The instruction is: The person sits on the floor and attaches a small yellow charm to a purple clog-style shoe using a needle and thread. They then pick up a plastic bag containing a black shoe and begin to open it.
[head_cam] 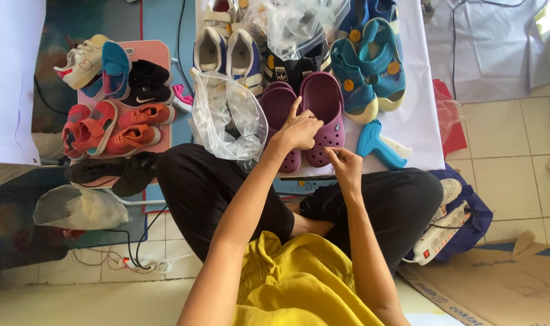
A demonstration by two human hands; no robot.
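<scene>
Both hands (323,145) (bare) touch purple clogs (323,115).

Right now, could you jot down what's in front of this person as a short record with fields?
Setting: person seated cross-legged on a tiled floor, white sheet ahead
Left hand: resting on a pair of purple clogs
Right hand: by the clogs' heel end, fingers pinched; what they hold is too small to tell
Beside clogs: blue tagging gun, clear plastic bag, blue sandals
Far left: pink board stacked with small shoes
</scene>
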